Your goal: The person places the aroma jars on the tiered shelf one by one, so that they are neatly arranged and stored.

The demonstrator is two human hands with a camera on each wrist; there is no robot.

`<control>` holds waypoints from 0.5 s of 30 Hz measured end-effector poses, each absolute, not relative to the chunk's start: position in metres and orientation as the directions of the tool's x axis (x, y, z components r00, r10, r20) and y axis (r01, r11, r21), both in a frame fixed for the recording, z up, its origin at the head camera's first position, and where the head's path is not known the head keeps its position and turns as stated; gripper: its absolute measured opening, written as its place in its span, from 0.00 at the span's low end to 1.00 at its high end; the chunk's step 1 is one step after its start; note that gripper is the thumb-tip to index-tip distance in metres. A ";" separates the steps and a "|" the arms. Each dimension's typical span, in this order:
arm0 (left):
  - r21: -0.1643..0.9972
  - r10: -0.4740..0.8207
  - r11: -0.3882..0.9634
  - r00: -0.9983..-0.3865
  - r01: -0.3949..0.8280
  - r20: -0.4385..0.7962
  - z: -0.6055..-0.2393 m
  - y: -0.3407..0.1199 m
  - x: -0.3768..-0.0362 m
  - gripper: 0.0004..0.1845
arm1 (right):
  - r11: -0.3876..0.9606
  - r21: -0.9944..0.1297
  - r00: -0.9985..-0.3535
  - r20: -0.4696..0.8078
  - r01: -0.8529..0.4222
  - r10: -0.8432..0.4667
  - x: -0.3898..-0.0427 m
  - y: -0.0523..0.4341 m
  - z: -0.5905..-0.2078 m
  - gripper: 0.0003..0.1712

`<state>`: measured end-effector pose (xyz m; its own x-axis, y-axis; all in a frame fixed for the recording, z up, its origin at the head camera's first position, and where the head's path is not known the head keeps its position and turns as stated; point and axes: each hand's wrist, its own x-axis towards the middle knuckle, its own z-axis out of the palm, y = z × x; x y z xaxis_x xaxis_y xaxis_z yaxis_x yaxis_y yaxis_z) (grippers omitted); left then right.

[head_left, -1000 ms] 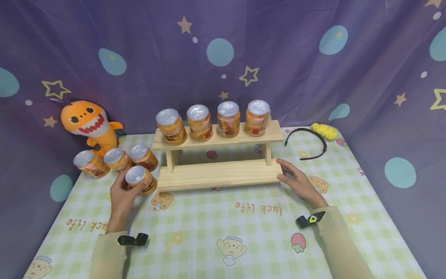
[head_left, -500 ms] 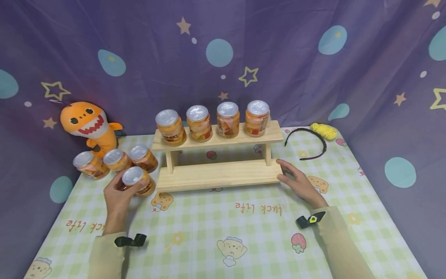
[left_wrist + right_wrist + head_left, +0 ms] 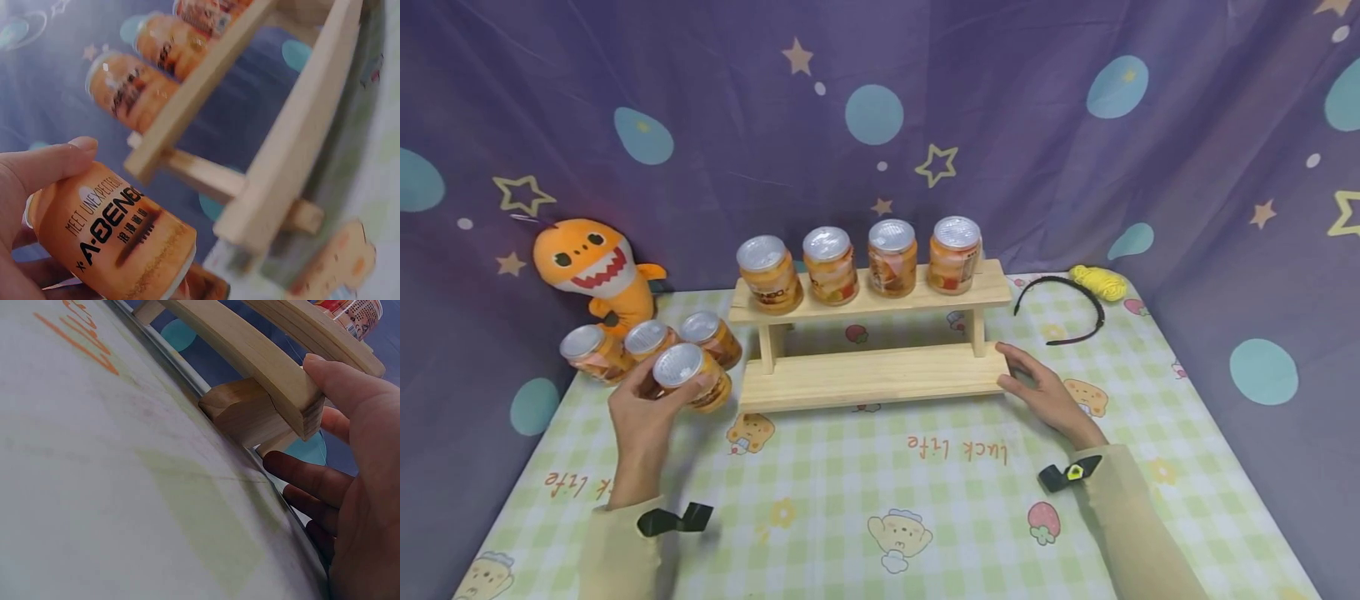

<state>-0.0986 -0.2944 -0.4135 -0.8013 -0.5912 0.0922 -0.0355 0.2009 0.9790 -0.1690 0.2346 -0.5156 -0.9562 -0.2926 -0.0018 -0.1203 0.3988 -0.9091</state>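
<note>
The head camera looks forward and down from the near side, taking in the whole table (image 3: 880, 467) and the rack (image 3: 868, 333) against the far curtain. The left wrist camera sits close, tilted, facing the rack (image 3: 294, 144) from its left end. The right wrist camera lies low by the tabletop, looking up at the rack's (image 3: 250, 350) right end

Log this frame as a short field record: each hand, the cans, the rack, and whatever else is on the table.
left hand: grips an orange can, tilted
right hand: fingers against the right end of the wooden rack
upper shelf: four cans in a row
lower shelf: bare
table: three cans left of the rack
other: shark plush, black headband, yellow cord
</note>
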 end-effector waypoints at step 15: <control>0.969 -0.420 0.225 -0.887 0.104 0.193 -0.375 -0.239 -0.101 0.32 | 0.393 -0.911 -0.955 0.002 -0.124 -0.296 -0.169 0.235 -0.516 0.35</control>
